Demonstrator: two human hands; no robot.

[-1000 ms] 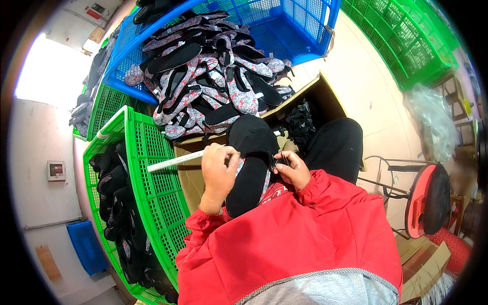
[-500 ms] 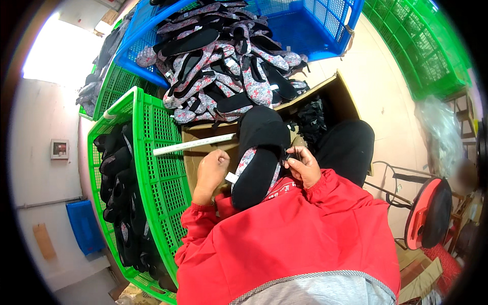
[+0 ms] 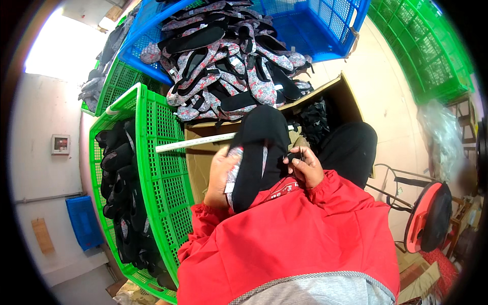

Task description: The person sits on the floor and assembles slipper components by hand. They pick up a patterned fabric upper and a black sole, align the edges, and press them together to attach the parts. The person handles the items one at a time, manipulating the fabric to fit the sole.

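Across my left thigh lies a slipper (image 3: 251,173), its black sole turned up and a strip of floral fabric showing along its side. My left hand (image 3: 221,175) is closed around its left edge, by a small white tag. To the right of the slipper, my right hand (image 3: 305,166) is closed on a small dark tool (image 3: 292,156); its kind is mostly hidden by my fingers. A heap of floral slippers (image 3: 234,66) with black soles lies just beyond my knees.
A blue crate (image 3: 320,35) holds the heap, which spills over a cardboard box (image 3: 351,96). On my left stands a green crate (image 3: 165,162) of black slippers, with a white pipe (image 3: 195,142) reaching from it toward my knee. A red and black stool (image 3: 429,216) is on the right.
My left hand has moved right onto the slipper and taken hold of its edge. The slipper has turned and tilted slightly. My right hand stays nearly in place.
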